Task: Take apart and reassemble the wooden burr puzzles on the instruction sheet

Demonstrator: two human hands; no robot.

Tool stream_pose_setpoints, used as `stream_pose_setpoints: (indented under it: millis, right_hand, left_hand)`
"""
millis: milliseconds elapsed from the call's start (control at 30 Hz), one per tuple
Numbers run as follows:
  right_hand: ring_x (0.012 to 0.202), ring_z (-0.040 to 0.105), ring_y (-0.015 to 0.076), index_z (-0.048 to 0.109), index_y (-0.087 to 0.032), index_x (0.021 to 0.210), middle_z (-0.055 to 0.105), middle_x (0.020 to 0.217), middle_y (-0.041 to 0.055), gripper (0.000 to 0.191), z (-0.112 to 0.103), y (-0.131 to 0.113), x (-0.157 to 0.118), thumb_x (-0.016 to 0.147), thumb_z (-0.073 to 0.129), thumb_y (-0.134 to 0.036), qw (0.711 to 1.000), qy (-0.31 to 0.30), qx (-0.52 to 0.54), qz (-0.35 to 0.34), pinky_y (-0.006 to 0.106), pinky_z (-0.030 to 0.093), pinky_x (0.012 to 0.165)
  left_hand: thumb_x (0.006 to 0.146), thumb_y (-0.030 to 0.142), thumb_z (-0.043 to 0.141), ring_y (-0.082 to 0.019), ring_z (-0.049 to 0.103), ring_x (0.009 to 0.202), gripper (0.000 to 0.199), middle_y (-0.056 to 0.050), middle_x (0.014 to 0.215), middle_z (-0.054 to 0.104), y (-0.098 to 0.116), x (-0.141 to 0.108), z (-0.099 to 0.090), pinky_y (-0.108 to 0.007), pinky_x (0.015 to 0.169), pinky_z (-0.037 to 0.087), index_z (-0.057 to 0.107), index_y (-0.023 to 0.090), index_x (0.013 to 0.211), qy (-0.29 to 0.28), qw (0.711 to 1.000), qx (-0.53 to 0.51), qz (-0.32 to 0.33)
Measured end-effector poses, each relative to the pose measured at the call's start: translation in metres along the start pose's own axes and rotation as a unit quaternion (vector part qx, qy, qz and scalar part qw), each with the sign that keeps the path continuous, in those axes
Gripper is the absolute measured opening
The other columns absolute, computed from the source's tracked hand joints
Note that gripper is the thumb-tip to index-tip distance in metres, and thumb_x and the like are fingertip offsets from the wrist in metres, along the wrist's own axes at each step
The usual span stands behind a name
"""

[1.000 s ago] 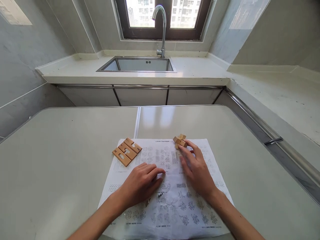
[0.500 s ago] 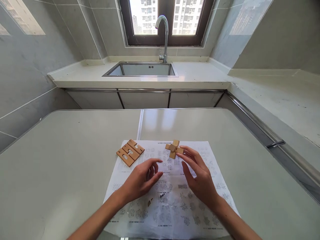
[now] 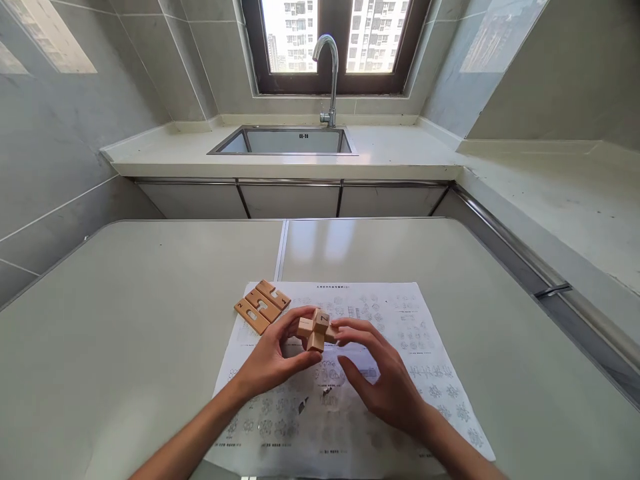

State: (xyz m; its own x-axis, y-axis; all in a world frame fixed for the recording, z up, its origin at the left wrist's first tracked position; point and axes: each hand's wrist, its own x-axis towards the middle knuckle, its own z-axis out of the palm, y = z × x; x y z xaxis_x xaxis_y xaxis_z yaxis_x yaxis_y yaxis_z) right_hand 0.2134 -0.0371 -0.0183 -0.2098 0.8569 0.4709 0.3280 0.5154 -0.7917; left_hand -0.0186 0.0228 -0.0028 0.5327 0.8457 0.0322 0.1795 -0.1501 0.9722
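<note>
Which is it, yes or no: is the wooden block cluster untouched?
No, the left hand holds the wooden block cluster between thumb and fingers.

Two bare human hands, that's what I get at my end: left hand point(image 3: 277, 350), right hand point(image 3: 387, 381). Fingers point(image 3: 361, 333) slim, long, tapering to rounded tips. Left thumb point(image 3: 304, 362) and right thumb point(image 3: 354, 378) look stubbier than the fingers. Behind the fingers I see smooth hand backs, then narrow left wrist point(image 3: 243, 391) and right wrist point(image 3: 423, 419). Farther back from the fingertips: left forearm point(image 3: 200, 427) and right forearm point(image 3: 453, 440), both bare, slender, thickening away from the wrists until my view cuts them off. Fingernail detail too small for me to tell.
</note>
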Motion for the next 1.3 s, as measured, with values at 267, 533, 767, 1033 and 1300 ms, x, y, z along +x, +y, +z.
stream_pose_setpoints:
  millis: [267,533,767,1033,1300]
  right_hand:
    - [0.088,0.072,0.0211,0.064,-0.023,0.125,0.075,0.105,0.0072,0.022,-0.005,0.009,0.004,0.106,0.056,-0.030,0.985,-0.089,0.091,0.112,0.036,0.061,0.082]
    - [0.082,0.072,0.0199,0.065,-0.021,0.112,0.074,0.091,0.0045,0.021,-0.013,0.004,0.012,0.108,0.054,-0.038,0.947,-0.152,0.225,0.171,0.036,0.060,0.080]
    - [0.092,0.077,0.0220,0.064,-0.023,0.110,0.078,0.095,0.0038,0.012,0.007,0.002,0.006,0.099,0.067,-0.027,0.950,-0.055,0.215,0.221,0.036,0.062,0.084]
    - [0.091,0.064,0.0211,0.058,-0.024,0.110,0.068,0.104,0.0054,0.012,0.004,0.003,0.004,0.100,0.061,-0.029,0.992,0.001,0.034,0.119,0.034,0.053,0.078]
    - [0.069,0.057,0.0162,0.057,-0.023,0.108,0.066,0.087,0.0003,0.013,0.008,0.005,0.000,0.105,0.057,-0.035,0.985,-0.055,0.029,0.162,0.030,0.045,0.068]
  left_hand:
    - [0.076,0.028,0.091,-0.027,0.071,0.109,0.070,-0.009,0.124,0.075,0.006,-0.002,0.001,-0.041,0.097,0.060,0.059,0.028,0.138,-0.016,0.998,0.058,0.033]
    - [0.075,0.027,0.093,-0.031,0.067,0.126,0.077,-0.010,0.142,0.068,0.005,0.001,-0.003,-0.047,0.107,0.057,0.059,0.031,0.144,-0.070,0.995,0.061,0.025]
    - [0.081,0.037,0.090,-0.032,0.062,0.135,0.077,-0.011,0.149,0.064,0.005,0.004,0.000,-0.051,0.117,0.048,0.055,0.032,0.149,-0.076,0.997,0.014,0.007]
    - [0.083,0.019,0.082,-0.022,0.068,0.107,0.061,-0.004,0.135,0.069,0.007,0.003,0.006,-0.036,0.096,0.058,0.057,0.033,0.137,0.021,0.992,0.122,0.021]
    - [0.084,0.017,0.080,-0.020,0.068,0.108,0.064,-0.003,0.134,0.068,0.003,-0.001,0.008,-0.032,0.094,0.057,0.055,0.034,0.140,-0.013,0.988,0.142,0.058]
